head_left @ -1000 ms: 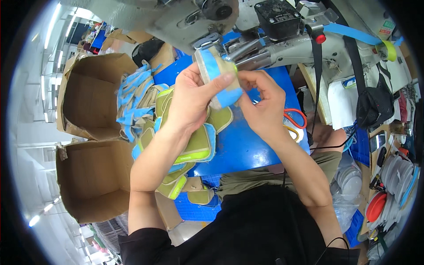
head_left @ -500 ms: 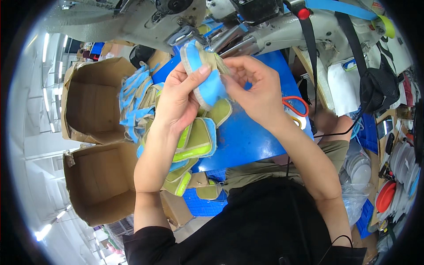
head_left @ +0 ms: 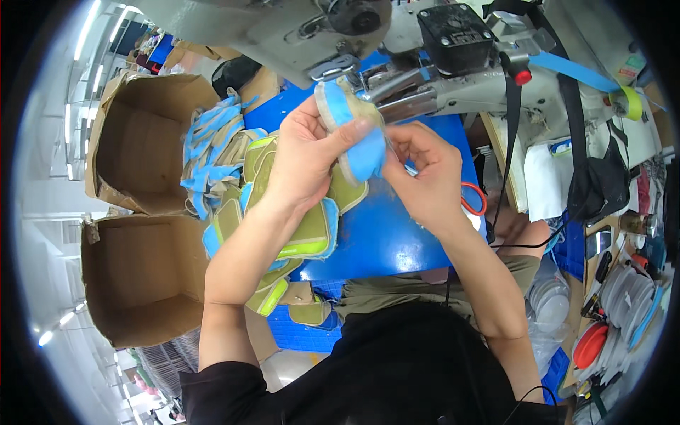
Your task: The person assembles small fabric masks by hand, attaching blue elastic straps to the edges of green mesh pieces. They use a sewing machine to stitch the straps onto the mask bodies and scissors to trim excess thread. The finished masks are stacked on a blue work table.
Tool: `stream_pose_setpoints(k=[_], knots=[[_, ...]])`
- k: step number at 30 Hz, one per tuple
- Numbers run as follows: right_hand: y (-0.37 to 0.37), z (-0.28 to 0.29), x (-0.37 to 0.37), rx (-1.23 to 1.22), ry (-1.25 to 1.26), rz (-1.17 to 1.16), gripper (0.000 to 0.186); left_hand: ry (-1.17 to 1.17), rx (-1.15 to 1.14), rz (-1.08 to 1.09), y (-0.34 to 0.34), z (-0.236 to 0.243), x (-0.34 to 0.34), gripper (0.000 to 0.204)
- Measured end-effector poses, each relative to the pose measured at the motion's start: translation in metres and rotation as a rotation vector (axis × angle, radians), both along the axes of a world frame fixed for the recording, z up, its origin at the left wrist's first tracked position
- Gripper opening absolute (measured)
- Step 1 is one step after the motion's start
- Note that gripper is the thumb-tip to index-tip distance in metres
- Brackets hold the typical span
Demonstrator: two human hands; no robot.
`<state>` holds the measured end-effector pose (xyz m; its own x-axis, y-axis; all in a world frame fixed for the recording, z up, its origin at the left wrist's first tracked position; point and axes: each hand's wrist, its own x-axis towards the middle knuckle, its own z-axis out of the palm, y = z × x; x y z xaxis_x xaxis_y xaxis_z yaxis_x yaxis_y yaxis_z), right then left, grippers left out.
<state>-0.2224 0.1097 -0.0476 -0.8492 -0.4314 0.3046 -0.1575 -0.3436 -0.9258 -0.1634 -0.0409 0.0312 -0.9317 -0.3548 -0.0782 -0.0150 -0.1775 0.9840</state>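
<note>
A small curved fabric piece (head_left: 366, 154), blue with beige-grey edging, is held up just below the sewing machine (head_left: 453, 42). My left hand (head_left: 301, 159) is closed on its left side, the thumb lying across the blue face. At its right edge, the fingertips of my right hand (head_left: 428, 180) pinch together; whether they also hold a thread or something else small is hidden. Below and left of the hands lie padded olive fabric pieces (head_left: 312, 230) with lime and blue edges, partly behind my left forearm. A bundle of blue and beige strips (head_left: 212, 159) lies farther left.
Two cardboard boxes, an upper (head_left: 145, 142) and a lower (head_left: 142, 276), stand open at the left. Red-handled scissors (head_left: 484, 198) lie on the blue tabletop (head_left: 386, 237) by my right wrist. Black straps (head_left: 511, 134) hang from the machine. Stacked discs (head_left: 627, 297) sit at the far right.
The whole view has shifted, so the machine appears lower and farther right. Both hands keep hold of the fabric piece, with little change in their grip.
</note>
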Motion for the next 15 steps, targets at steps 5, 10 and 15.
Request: stream_pose_setpoints(k=[5, 10, 15], knots=[[0.002, 0.003, 0.005, -0.080, -0.161, 0.077, 0.017, -0.005, 0.028, 0.001, -0.007, 0.000, -0.006, 0.033], [0.005, 0.007, 0.005, -0.119, -0.250, 0.157, 0.017, -0.031, 0.046, 0.022, -0.008, 0.003, -0.008, 0.036], [0.006, 0.009, 0.006, -0.121, -0.261, 0.172, 0.017, -0.025, 0.015, -0.009, -0.003, 0.007, 0.001, 0.044]])
